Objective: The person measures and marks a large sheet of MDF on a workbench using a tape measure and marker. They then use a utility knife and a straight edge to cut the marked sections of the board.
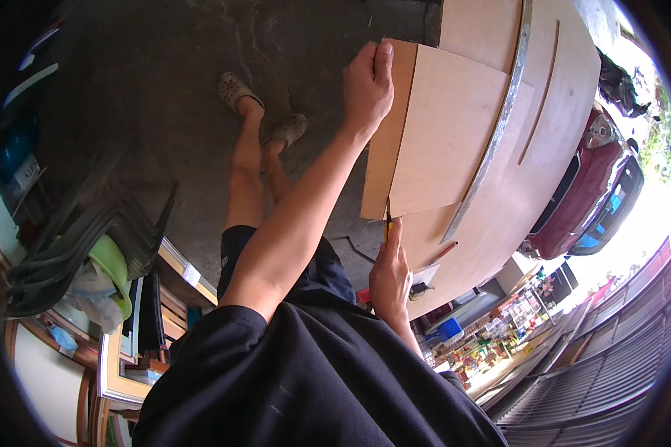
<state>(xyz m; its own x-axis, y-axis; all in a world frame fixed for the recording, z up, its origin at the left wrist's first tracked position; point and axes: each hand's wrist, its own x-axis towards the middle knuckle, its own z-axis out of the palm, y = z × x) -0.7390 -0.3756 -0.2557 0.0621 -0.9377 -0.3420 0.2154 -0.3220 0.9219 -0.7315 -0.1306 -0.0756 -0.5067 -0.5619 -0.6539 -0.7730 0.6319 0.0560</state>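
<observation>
My left hand [369,89] is closed around the far outer edge of a thin plywood panel [451,127]. A dark straight line separates a narrow strip [388,141] along the panel's left side from the rest of it. At the near end of that line, my right hand [392,279] grips a yellow-and-black utility knife [388,226], its dark blade against the wood. A long metal straightedge [496,138] lies across the boards to the right. Beside my right hand, a reddish pencil [444,252] rests on the larger plywood sheet [492,231].
Large plywood sheets form the work surface, with a thin wooden strip [542,93] on top. Beyond stands a dark red car [585,186]. Stacked dark chairs [97,223] and wooden frames [115,372] are on the left. Cluttered goods [507,328] stand at the lower right.
</observation>
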